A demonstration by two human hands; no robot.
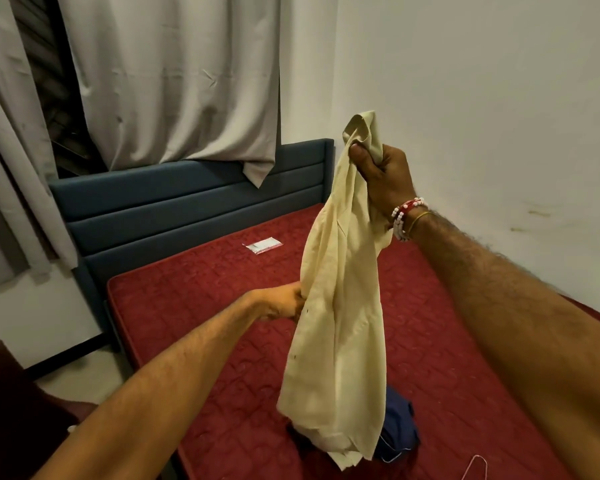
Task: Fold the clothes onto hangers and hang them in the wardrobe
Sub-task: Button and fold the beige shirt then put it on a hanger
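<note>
The step in hand looks like shaking out 1 garment before it goes on a hanger. The right hand (383, 171) grips the bunched top of a cream shirt (340, 306), held high over the red quilted mattress (222, 306). The left hand (281, 303), lower and well apart, pinches its side edge. The cloth looks thin, woven and creased, and it hangs in a long limp drape above a crumpled dark blue garment (400, 434) near the bed's near edge. Next, I judge, the shoulders need opening and the thin wire hanger (473, 464) by the near right corner needs fetching.
</note>
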